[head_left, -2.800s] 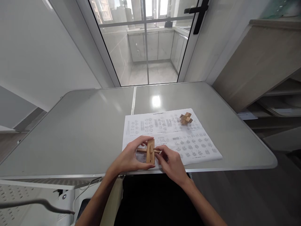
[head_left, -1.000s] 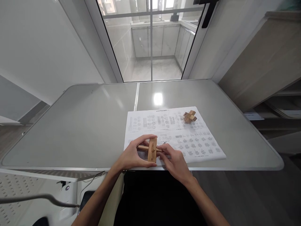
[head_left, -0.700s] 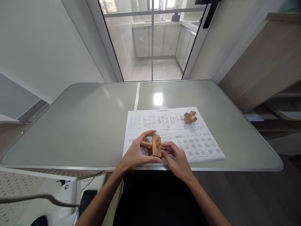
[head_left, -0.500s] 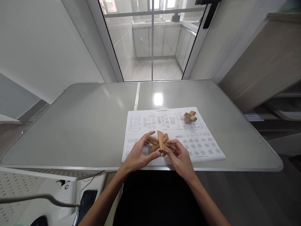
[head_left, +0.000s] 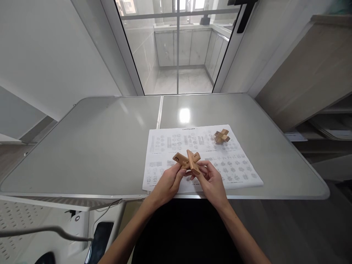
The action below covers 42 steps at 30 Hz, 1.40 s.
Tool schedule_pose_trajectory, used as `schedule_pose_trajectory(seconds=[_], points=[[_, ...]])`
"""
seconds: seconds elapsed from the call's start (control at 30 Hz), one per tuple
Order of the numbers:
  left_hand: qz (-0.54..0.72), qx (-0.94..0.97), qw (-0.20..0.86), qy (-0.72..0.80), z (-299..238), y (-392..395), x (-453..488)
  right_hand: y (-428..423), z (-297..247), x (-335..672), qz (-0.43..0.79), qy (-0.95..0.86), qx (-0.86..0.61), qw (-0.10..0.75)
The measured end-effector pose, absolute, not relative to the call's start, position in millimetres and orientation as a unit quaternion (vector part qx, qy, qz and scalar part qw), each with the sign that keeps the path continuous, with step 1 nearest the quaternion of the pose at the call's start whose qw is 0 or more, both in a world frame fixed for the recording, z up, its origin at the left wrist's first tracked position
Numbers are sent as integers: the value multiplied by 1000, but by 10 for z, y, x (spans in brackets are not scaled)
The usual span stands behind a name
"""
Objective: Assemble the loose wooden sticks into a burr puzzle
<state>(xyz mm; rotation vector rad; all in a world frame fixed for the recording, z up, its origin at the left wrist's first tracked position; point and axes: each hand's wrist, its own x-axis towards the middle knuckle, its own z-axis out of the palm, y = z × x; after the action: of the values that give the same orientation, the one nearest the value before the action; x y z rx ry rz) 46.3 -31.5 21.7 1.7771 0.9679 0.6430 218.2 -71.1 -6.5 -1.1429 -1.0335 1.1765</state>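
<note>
Between my two hands, above the printed sheet (head_left: 165, 187), is a wooden burr puzzle (head_left: 189, 160) of crossed, numbered pieces. The digits 1, 2 and 3 show on its ends. My left hand (head_left: 167, 185) pinches its lower left side between thumb and fingers. On the right, my right hand (head_left: 211, 183) grips the lower right part, with the thumb at the piece marked 1. The fingertips behind the puzzle are partly hidden. A second, assembled wooden burr puzzle (head_left: 222, 136) rests on the sheet's upper right, apart from both hands.
The sheet carries rows of small diagrams and lies on a grey table (head_left: 110, 146) with a metal rim. A glass door (head_left: 178, 55) stands behind it. Lower left, a phone (head_left: 100, 240) and a cable (head_left: 46, 230) lie on a white surface. Wooden shelves (head_left: 310, 80) stand at right.
My left hand has gone from spread fingers around the puzzle to a pinch on its lower left. The puzzle has turned, so the piece marked 3 shows more fully.
</note>
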Motion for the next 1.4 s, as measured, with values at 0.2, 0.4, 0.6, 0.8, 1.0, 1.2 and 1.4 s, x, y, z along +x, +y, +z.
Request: schedule_pose_trajectory(seconds=[0.2,0.4,0.6,0.8,1.0,1.2,1.4], points=[[280,725,489,395,192,-333,501,-712,-72,2177,507,-422,-479,579],[294,730,470,399,138,-358,544,-712,-78,2183,502,-420,-486,579],[308,730,463,398,52,-393,601,-715,-63,2191,498,-415,-492,581],[318,713,481,401,38,-399,604,-722,-33,2192,504,-408,-486,586],[342,667,509,424,89,-412,536,-729,-33,2173,521,-404,-467,589],[433,589,585,352,50,-350,629,-735,-55,2168,557,-393,-442,582],[436,521,649,342,74,-290,712,-734,-94,2197,542,-405,-451,582]])
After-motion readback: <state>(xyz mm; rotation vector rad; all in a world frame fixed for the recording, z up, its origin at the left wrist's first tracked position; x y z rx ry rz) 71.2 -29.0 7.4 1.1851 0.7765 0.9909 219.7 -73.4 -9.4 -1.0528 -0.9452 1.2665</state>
